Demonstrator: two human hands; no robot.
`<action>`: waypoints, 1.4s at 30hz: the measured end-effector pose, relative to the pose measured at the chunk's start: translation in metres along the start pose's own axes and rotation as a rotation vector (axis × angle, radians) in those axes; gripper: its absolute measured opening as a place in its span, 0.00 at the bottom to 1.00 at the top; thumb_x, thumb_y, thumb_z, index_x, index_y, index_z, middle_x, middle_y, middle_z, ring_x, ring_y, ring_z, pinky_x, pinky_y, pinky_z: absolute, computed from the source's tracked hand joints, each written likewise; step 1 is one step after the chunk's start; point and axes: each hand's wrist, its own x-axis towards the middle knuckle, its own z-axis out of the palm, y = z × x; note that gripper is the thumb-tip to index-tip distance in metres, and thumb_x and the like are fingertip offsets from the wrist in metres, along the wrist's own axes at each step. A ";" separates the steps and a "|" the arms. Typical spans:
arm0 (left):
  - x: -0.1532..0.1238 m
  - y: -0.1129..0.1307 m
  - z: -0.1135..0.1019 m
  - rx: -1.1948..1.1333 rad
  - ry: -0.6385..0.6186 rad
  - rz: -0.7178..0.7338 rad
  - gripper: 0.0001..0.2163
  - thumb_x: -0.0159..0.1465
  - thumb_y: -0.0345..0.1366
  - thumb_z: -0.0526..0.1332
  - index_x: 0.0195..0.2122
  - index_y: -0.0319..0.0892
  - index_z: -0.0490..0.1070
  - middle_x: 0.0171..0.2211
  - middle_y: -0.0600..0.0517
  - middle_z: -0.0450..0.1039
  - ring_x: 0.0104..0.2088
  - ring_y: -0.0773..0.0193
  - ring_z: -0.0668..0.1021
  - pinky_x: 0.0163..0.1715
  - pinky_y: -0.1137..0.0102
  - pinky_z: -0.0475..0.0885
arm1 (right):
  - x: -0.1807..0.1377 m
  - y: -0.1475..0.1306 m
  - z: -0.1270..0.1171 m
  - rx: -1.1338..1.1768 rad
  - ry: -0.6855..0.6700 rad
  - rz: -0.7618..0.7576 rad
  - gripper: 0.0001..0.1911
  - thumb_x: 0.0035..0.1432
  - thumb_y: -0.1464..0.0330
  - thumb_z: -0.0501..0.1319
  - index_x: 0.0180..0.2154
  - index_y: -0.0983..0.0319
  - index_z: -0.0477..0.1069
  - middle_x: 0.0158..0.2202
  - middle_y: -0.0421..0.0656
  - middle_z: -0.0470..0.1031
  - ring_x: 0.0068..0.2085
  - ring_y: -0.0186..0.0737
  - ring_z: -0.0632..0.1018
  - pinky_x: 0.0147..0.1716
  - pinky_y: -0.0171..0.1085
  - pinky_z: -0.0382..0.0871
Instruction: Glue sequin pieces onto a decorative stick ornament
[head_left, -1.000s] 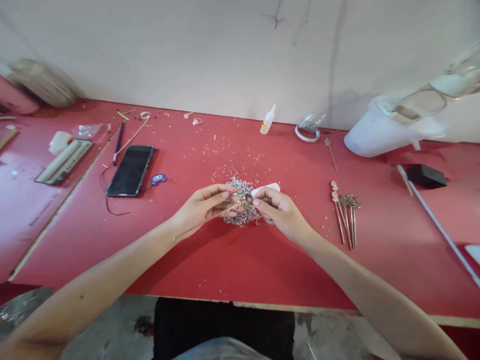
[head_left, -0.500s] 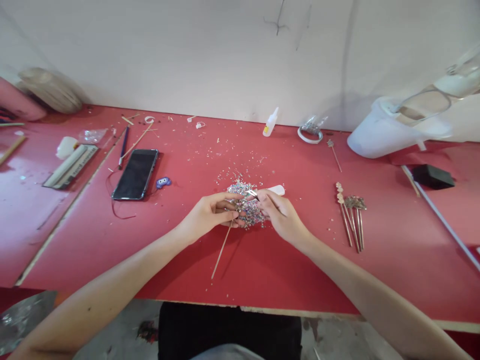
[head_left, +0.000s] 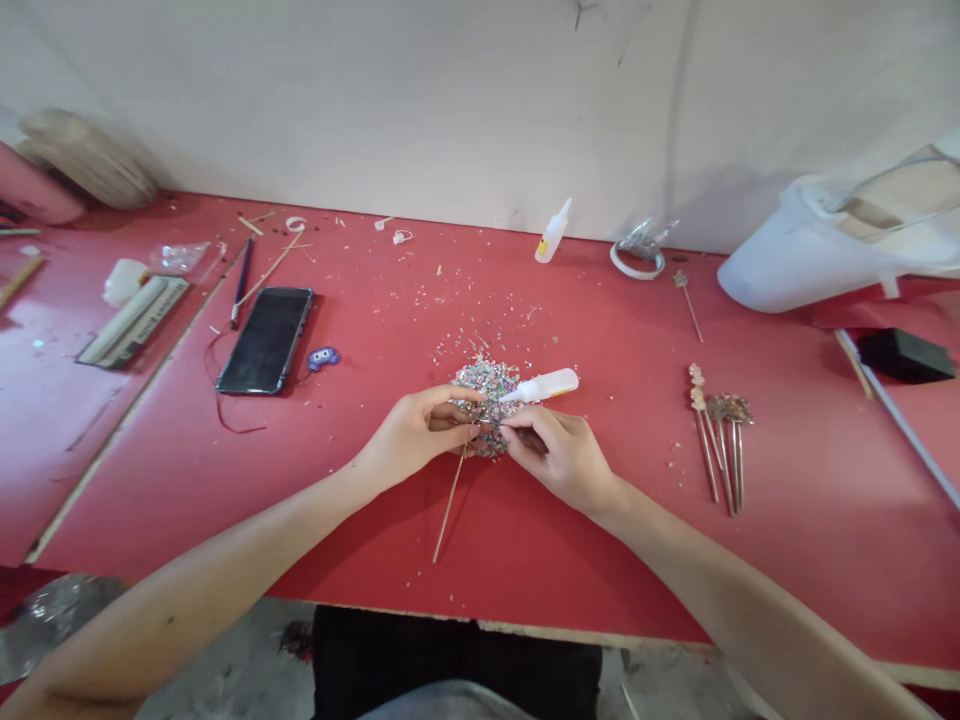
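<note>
My left hand (head_left: 416,435) pinches the top of a thin gold stick (head_left: 448,507) that slants down toward the table's front edge. My right hand (head_left: 561,455) is closed in a pinch right beside it, fingertips at the stick's top, over a small heap of multicoloured sequins (head_left: 487,385) on the red table (head_left: 525,540). What the right fingers hold is too small to make out. A small white glue bottle (head_left: 541,386) lies on the table just beyond my right hand, nozzle pointing at the heap.
A black phone (head_left: 265,339) lies at the left with a small blue charm (head_left: 321,356). Several finished gold sticks (head_left: 718,440) lie at the right. A second glue bottle (head_left: 553,231) and tape roll (head_left: 637,262) stand by the wall. A white object (head_left: 817,250) sits far right.
The gold stick has swung from lying across my fingers to hanging down toward the front edge. My right hand no longer covers the glue bottle, which now lies free on the table.
</note>
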 end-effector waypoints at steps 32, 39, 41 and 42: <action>0.000 -0.002 0.002 0.046 0.001 0.006 0.16 0.60 0.29 0.65 0.50 0.38 0.71 0.34 0.49 0.78 0.35 0.59 0.84 0.39 0.67 0.81 | 0.003 -0.004 0.001 -0.172 0.047 -0.140 0.07 0.62 0.74 0.57 0.29 0.62 0.65 0.20 0.36 0.70 0.19 0.27 0.67 0.20 0.29 0.57; -0.001 0.000 0.001 0.039 -0.019 0.000 0.16 0.60 0.30 0.65 0.50 0.38 0.70 0.34 0.49 0.79 0.35 0.60 0.84 0.38 0.69 0.80 | 0.003 -0.003 0.000 -0.188 0.050 -0.161 0.07 0.62 0.73 0.57 0.29 0.62 0.65 0.20 0.36 0.70 0.19 0.28 0.69 0.20 0.29 0.59; 0.000 0.000 0.001 0.031 -0.018 -0.002 0.16 0.60 0.30 0.66 0.50 0.38 0.70 0.34 0.49 0.79 0.34 0.61 0.84 0.38 0.70 0.80 | 0.004 -0.003 0.000 -0.186 0.041 -0.156 0.08 0.62 0.73 0.57 0.29 0.62 0.66 0.20 0.36 0.70 0.19 0.28 0.69 0.20 0.29 0.59; 0.000 0.000 0.001 0.025 -0.019 -0.003 0.16 0.60 0.30 0.66 0.50 0.37 0.70 0.34 0.49 0.79 0.34 0.61 0.84 0.38 0.70 0.80 | 0.004 -0.003 0.000 -0.185 0.040 -0.154 0.07 0.62 0.73 0.57 0.29 0.62 0.66 0.20 0.36 0.70 0.20 0.28 0.69 0.20 0.29 0.59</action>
